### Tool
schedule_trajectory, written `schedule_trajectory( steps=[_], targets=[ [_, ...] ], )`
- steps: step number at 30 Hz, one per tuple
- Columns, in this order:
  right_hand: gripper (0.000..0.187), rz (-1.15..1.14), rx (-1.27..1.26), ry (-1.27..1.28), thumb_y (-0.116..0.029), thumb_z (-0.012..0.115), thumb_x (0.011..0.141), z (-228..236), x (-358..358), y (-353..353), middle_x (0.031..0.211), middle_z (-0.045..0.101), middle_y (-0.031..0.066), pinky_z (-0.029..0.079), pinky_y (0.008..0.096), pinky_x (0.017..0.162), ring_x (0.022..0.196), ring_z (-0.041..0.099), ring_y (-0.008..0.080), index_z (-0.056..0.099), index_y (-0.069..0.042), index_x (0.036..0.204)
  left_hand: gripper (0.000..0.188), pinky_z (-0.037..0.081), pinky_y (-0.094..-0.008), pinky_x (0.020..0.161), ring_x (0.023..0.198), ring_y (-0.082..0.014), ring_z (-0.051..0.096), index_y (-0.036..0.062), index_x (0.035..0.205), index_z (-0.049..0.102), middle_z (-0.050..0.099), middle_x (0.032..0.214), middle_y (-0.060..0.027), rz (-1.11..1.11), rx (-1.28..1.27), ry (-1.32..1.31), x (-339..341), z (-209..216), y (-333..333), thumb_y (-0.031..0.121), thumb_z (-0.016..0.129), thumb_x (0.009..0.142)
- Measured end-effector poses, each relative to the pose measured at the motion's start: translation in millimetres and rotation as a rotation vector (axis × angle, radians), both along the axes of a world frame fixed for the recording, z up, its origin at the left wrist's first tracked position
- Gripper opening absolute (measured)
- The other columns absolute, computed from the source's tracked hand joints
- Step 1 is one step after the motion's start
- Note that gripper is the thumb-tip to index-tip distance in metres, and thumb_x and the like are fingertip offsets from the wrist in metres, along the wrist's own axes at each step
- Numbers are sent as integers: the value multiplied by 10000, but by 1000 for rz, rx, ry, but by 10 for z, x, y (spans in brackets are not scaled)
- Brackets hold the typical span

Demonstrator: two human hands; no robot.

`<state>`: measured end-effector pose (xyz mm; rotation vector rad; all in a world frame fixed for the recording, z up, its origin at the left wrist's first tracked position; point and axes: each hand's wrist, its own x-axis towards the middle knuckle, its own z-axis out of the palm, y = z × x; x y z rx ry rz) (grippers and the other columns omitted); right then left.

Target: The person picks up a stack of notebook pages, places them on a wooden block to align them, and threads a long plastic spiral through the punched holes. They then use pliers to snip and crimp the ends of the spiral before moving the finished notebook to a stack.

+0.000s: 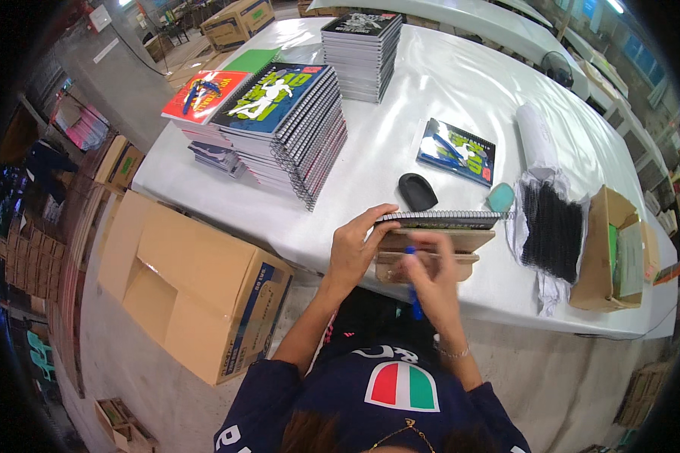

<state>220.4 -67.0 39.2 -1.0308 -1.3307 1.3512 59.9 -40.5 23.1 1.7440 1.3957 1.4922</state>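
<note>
At the table's near edge, a spiral notebook rests edge-on against a brown wooden stand, its wire coil along the top. My left hand grips the notebook's left end, thumb and fingers pressed on it. In front of the stand, my right hand is slightly smeared by motion and closed around a slim blue tool, pen-like in shape. Just beyond the notebook lie a black oval dish and a small teal object. Another notebook with blue tools on it lies farther back.
Stacked spiral notebooks stand at left, with another stack behind. To the right are a bundle of black binding coils and an open cardboard box. A large carton sits left of the white table.
</note>
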Motion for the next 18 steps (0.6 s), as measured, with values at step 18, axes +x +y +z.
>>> schedule_trajectory(
  steps=[18],
  targets=[
    [157,-627,454,-1003,-69,609,861,-1049,1642,491,1075,532,182,383,458,909,1040,500,363,644,-54,1013,278,431,-258,836,960,-117,552,50,1193,603,608,1040,-46,-34,379,267,-1373,2633,725,124,488,951]
  ],
)
